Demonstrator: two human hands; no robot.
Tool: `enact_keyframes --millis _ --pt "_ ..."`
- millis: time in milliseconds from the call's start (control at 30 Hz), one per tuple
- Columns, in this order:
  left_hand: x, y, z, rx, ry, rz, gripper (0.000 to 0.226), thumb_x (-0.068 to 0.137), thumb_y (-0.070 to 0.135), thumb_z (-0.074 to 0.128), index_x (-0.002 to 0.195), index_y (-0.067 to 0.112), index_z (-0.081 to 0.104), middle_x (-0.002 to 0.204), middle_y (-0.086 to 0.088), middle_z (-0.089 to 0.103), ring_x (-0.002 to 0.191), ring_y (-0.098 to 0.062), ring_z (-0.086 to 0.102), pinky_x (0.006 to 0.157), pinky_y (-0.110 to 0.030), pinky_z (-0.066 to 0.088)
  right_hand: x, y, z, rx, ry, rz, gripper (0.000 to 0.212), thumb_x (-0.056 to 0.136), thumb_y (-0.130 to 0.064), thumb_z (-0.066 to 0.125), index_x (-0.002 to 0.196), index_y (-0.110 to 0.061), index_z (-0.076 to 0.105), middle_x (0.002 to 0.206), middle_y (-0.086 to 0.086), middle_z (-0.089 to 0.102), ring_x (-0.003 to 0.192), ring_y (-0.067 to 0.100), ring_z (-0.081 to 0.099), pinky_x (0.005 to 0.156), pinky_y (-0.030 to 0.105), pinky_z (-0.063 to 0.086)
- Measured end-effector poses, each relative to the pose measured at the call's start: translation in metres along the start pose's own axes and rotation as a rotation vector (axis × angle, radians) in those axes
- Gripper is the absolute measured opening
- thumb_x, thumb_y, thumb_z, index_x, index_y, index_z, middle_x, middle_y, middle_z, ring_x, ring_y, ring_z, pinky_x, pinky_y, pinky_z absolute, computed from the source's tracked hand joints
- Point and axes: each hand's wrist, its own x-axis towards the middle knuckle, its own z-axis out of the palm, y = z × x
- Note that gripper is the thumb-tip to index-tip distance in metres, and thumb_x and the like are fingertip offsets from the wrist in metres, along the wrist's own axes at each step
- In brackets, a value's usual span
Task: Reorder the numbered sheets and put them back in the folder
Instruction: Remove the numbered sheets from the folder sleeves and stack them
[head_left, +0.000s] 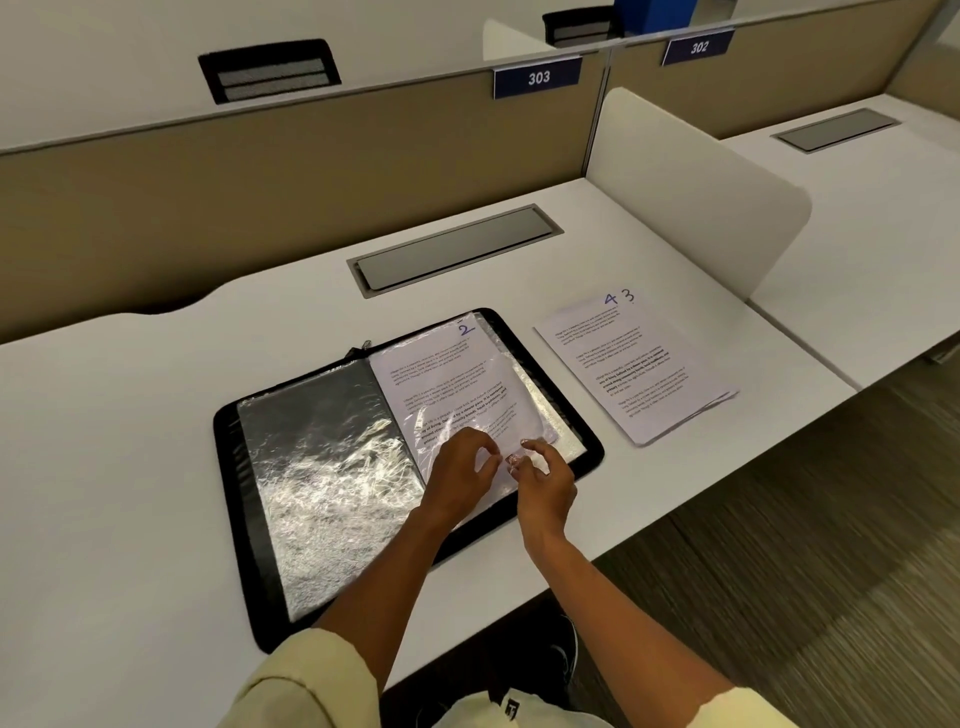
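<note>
Working both hands at the near edge of the right-hand page of the open folder (249, 525), which lies flat on the white desk (130, 493). My left hand (460, 475) has fingers curled down, grip pinching the bottom edge of the clear sleeve (519, 395); my right hand (543, 486) sits just beside it, thumb and fingertips pinching the same bottom edge, though whether it has plastic or paper I can't tell. Sheet marked 2 (441, 379) lies on the right page at a slight tilt, its top corner reaching the folder's far edge. Left page is a crinkled sleeve over dark backing. Remaining sheets (634, 369) stacked on the desk just right of the folder, apart from it, marked 4 and 3 at the top. Desk tag 303 (537, 78) on the partition beyond.
</note>
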Motion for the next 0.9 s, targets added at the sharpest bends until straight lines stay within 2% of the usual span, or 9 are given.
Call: enact_keyframes --millis 133,200,267,333,467,567,700,900 --pt "0.001 -0.002 0.001 0.006 -0.002 -0.007 0.007 0.090 0.019 0.069 0.095 0.014 0.067 0.098 0.000 0.065 0.091 -0.009 0.055 0.085 -0.024 0.046 0.001 -0.002 0.004 0.048 0.030 0.089 0.038 0.095 -0.008 0.066 0.133 -0.014 0.062 0.122 0.003 0.068 0.108 0.017 0.067 0.088 0.025 0.058" --pt "0.003 -0.002 0.001 0.015 0.001 0.006 0.008 0.089 0.019 0.070 0.095 0.014 0.067 0.099 0.000 0.065 0.090 -0.007 0.054 0.085 -0.023 0.046 0.001 -0.005 0.005 0.076 0.041 0.126 0.044 0.094 -0.007 0.066 0.137 -0.012 0.058 0.122 0.006 0.069 0.099 0.012 0.067 0.079 0.014 0.055" --pt "0.004 -0.002 0.001 0.016 -0.003 -0.002 0.010 0.090 0.021 0.070 0.096 0.014 0.067 0.100 0.002 0.065 0.091 -0.006 0.054 0.085 -0.021 0.046 0.001 -0.008 0.007 0.089 0.049 0.143 0.046 0.093 -0.008 0.069 0.137 -0.010 0.058 0.121 0.006 0.069 0.098 0.012 0.065 0.075 0.009 0.050" --pt "0.005 -0.002 0.001 0.021 -0.004 -0.008 0.010 0.090 0.021 0.069 0.097 0.014 0.067 0.100 0.001 0.065 0.091 -0.008 0.055 0.086 -0.019 0.045 0.001 -0.009 0.008 0.095 0.062 0.161 0.044 0.091 -0.011 0.073 0.133 -0.009 0.060 0.121 0.006 0.069 0.101 0.014 0.065 0.077 0.013 0.049" --pt "0.007 -0.006 0.002 0.019 -0.005 -0.010 0.008 0.090 0.020 0.068 0.096 0.014 0.068 0.099 0.000 0.066 0.092 -0.014 0.059 0.086 -0.025 0.048 0.000 -0.009 0.010 0.111 0.083 0.202 0.036 0.087 -0.013 0.077 0.120 -0.009 0.065 0.112 0.005 0.070 0.091 0.012 0.065 0.073 0.011 0.049" --pt "0.007 -0.007 0.003 0.020 -0.009 -0.033 0.010 0.091 0.023 0.067 0.096 0.015 0.068 0.100 0.000 0.066 0.093 -0.013 0.059 0.087 -0.024 0.047 -0.001 -0.007 0.011 0.117 0.085 0.243 0.035 0.088 -0.013 0.077 0.121 -0.007 0.066 0.105 0.001 0.070 0.089 0.012 0.065 0.079 0.017 0.052" --pt "0.007 -0.011 0.005 0.011 -0.018 -0.041 0.010 0.092 0.026 0.066 0.096 0.017 0.067 0.101 0.002 0.066 0.095 -0.011 0.058 0.088 -0.026 0.047 -0.005 -0.006 0.015 0.150 0.095 0.301 0.037 0.089 -0.014 0.076 0.123 -0.007 0.067 0.113 0.005 0.072 0.098 0.017 0.068 0.089 0.028 0.054" --pt "0.005 -0.008 0.002 -0.030 -0.013 -0.026 0.006 0.091 0.022 0.067 0.094 0.017 0.066 0.099 0.001 0.065 0.095 -0.015 0.059 0.088 -0.033 0.049 -0.004 -0.007 0.019 0.109 0.041 0.299 0.034 0.094 -0.017 0.071 0.126 -0.010 0.067 0.119 0.004 0.069 0.102 0.016 0.061 0.088 0.026 0.048"
